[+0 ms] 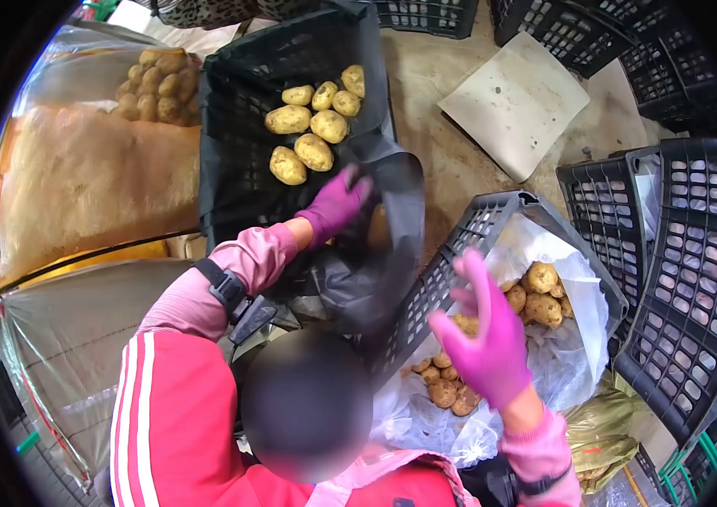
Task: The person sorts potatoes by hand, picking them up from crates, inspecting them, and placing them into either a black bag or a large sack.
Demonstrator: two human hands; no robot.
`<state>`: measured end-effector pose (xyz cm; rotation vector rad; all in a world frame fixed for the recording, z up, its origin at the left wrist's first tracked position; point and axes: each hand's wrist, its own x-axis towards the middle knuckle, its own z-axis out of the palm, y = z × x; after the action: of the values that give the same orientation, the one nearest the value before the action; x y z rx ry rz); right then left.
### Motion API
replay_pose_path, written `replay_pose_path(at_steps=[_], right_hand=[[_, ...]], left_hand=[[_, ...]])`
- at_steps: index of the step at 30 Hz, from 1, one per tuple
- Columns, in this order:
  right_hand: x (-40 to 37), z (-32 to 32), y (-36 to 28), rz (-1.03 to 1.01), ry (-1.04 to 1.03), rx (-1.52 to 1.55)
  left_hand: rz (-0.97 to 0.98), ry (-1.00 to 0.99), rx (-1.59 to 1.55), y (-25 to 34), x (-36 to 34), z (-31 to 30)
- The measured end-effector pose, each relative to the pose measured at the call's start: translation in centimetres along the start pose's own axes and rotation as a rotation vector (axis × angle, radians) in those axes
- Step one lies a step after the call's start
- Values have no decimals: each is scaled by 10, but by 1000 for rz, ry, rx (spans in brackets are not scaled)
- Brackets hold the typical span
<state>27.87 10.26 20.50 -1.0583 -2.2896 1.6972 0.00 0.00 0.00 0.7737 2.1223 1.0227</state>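
Note:
My left hand [337, 203], in a purple glove, is over the near part of a black crate [215, 152] lined with dark plastic. Several potatoes [314, 152] lie at the crate's far end, just beyond its fingers. Those fingers are partly blurred, and what they touch is hidden. My right hand [485, 334], gloved in the same purple, is raised above a second crate [439, 291] with a white plastic liner [582, 338]. Its fingers are spread and nothing is in them. More potatoes [543, 296] sit inside that white liner, beside and below the hand.
Mesh sacks [97, 186] of potatoes stand at the left. A cardboard sheet [515, 106] lies on the floor beyond the crates. Empty-looking black crates [688, 279] lean at the right, and others [570, 38] stand along the top. A green-brown bag [603, 431] is at lower right.

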Motion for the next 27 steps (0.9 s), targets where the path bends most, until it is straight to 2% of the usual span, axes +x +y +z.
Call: replay_pose_path(at_steps=[1, 2, 3, 4, 5, 7, 9, 11, 12, 13, 14, 15, 17, 18, 19, 20, 21, 22, 24, 25, 26, 27], right_hand=[[21, 15, -3, 119, 7, 93], [40, 30, -7, 198, 2, 114], [54, 46, 1, 128, 36, -142], [53, 60, 14, 154, -1, -75], [53, 68, 20, 178, -33, -8], [35, 71, 20, 241, 21, 146], [13, 67, 23, 325, 79, 255], [-3, 64, 36, 402, 166, 321], [-10, 70, 48, 339, 207, 222], [-14, 66, 36, 377, 201, 307], [-18, 69, 45, 307, 203, 297], [-18, 69, 48, 230, 202, 287], [-30, 52, 51, 149, 299, 300], [-33, 39, 63, 130, 395, 265], [-37, 22, 78, 112, 531, 86], [-45, 4, 101, 219, 539, 96], [-48, -14, 126, 310, 505, -159], [-52, -29, 151, 397, 465, -415], [-54, -34, 197, 474, 449, -972], [-54, -43, 214, 413, 301, -1061], [-49, -45, 233, 428, 243, -999], [-45, -38, 234, 473, 226, -1140]], left_hand=[[66, 3, -141, 18, 3, -12], [180, 153, -90, 21, 7, -13], [212, 157, -158, 43, 1, -13], [247, 157, -229, 72, -7, -14], [449, 188, 61, 85, -20, -11], [559, 148, 316, 113, -47, -2], [577, 78, 538, 121, -64, 2], [678, -36, 630, 122, -70, 15], [686, -129, 688, 126, -77, 20], [682, -213, 761, 128, -84, 22], [735, -135, 744, 127, -86, 26], [736, -160, 784, 129, -87, 26], [725, -219, 869, 134, -93, 26], [812, -188, 944, 133, -96, 32], [838, -290, 1082, 131, -101, 40], [858, -394, 1220, 126, -109, 49], [871, -496, 1362, 120, -115, 56], [951, -377, 1471, 111, -115, 61], [787, -608, 1560, 134, -123, 70], [833, -635, 1589, 124, -125, 72], [992, -651, 1619, 105, -131, 75], [1169, -654, 1652, 88, -135, 76]])
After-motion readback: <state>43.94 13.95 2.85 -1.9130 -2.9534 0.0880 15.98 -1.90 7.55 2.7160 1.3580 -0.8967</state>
